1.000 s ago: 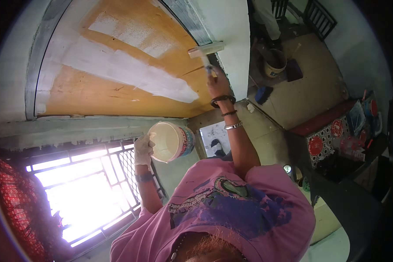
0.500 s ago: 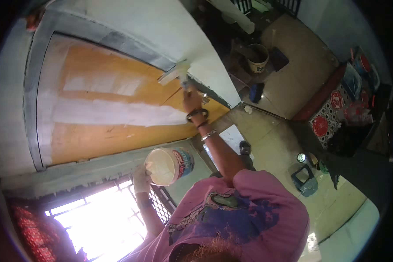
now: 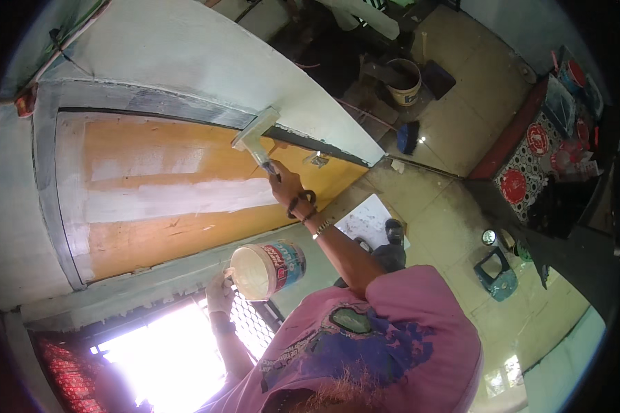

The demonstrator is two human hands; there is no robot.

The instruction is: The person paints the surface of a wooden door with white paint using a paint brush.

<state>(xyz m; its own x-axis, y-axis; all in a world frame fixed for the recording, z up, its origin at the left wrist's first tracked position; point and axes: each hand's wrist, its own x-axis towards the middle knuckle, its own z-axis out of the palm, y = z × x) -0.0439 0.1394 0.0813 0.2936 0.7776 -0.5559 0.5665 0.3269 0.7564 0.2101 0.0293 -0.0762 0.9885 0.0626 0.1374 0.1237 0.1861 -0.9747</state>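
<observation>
My right hand point(image 3: 286, 186) is closed around the handle of a wide, pale T-shaped paint tool point(image 3: 258, 134). Its broad head meets the upper edge of an orange-yellow door point(image 3: 207, 230), by the grey frame point(image 3: 151, 100). White paint lies in bands and patches across the door, and a metal latch point(image 3: 317, 159) sits right of the tool. On the left, my left hand point(image 3: 219, 292) grips the rim of a paint bucket point(image 3: 282, 265) with a printed label, held tilted below the door. Pale stuff shows inside it. Some of the left fingers are hidden behind the rim.
Beneath my feet lies a white board point(image 3: 365, 220). A blue-grey plastic stool point(image 3: 499, 282) stands on the tiles at the right. Farther back are another bucket point(image 3: 405, 93) and a dark blue brush head point(image 3: 407, 138). A barred window point(image 3: 179, 351) glares at lower left.
The view has shifted a little, showing more wall at the upper left. My right hand and the tool have moved left and slightly down along the door's edge. The left hand keeps hold of the bucket.
</observation>
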